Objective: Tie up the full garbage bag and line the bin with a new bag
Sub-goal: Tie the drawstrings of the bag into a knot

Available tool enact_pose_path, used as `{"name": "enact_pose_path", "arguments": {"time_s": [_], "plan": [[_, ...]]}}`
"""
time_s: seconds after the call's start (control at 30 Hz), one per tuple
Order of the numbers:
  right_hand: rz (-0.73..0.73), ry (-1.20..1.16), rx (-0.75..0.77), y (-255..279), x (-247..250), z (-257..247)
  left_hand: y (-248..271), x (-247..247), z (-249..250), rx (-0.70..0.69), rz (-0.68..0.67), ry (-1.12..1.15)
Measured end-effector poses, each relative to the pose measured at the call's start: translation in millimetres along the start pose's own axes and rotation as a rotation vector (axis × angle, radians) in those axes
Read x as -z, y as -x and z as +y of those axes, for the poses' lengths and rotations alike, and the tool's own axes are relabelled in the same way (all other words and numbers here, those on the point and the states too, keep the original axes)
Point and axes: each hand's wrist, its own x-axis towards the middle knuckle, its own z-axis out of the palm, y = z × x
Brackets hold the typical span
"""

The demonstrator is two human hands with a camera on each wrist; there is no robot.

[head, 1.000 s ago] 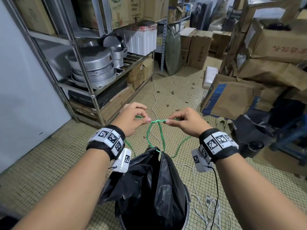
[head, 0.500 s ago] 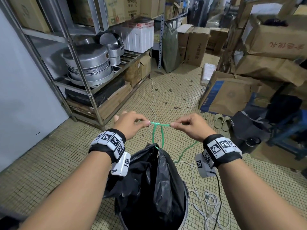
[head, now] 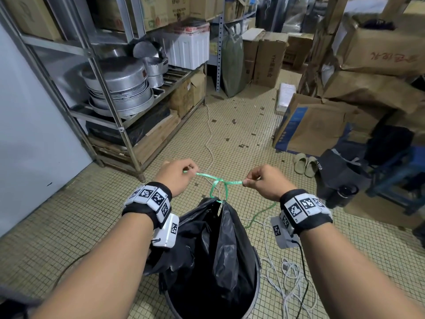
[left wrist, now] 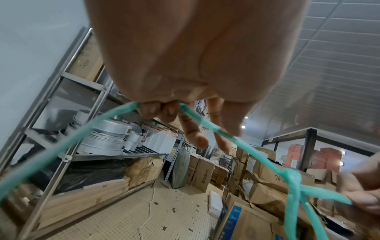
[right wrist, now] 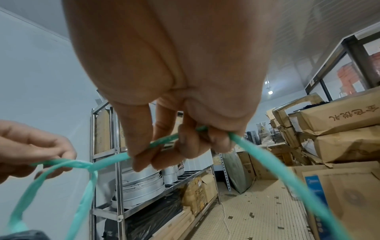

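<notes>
A full black garbage bag (head: 213, 256) stands in a round bin (head: 257, 282) below my arms, its neck gathered under a green plastic string (head: 217, 180). The string loops round the neck and crosses in a half-formed knot (left wrist: 292, 176) between my hands. My left hand (head: 177, 174) pinches one end of the string (left wrist: 197, 121) between thumb and fingers. My right hand (head: 262, 180) pinches the other end (right wrist: 164, 141). The string is stretched nearly level between them. A loose tail (head: 261, 214) trails down to the floor on the right.
A metal rack (head: 110, 104) with stacked pans stands at left. Cardboard boxes (head: 317, 127) pile up at right, with slippers (head: 304, 163) and a dark bag (head: 340, 173) on the tiled floor. White cables (head: 287, 279) lie beside the bin.
My hands have moved apart and pulled the string ends outward. The loop above the bag's neck has shrunk and the crossing has drawn tighter.
</notes>
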Motion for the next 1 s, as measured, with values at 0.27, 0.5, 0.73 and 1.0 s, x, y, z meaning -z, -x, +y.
{"name": "enact_pose_path", "arguments": {"time_s": [0.27, 0.5, 0.73, 1.0], "plan": [[0.001, -0.079, 0.067, 5, -12, -5, -1, -19, -1, -0.032, 0.041, -0.12], [0.036, -0.099, 0.075, 6, -23, -2, 4, -24, 0, -0.046, -0.069, 0.031], [0.042, -0.164, 0.078, 15, -28, 7, 9, -27, -2, 0.001, -0.023, -0.061], [0.031, -0.143, -0.027, 17, -33, 22, 7, -30, -20, 0.0, -0.018, -0.022]]}}
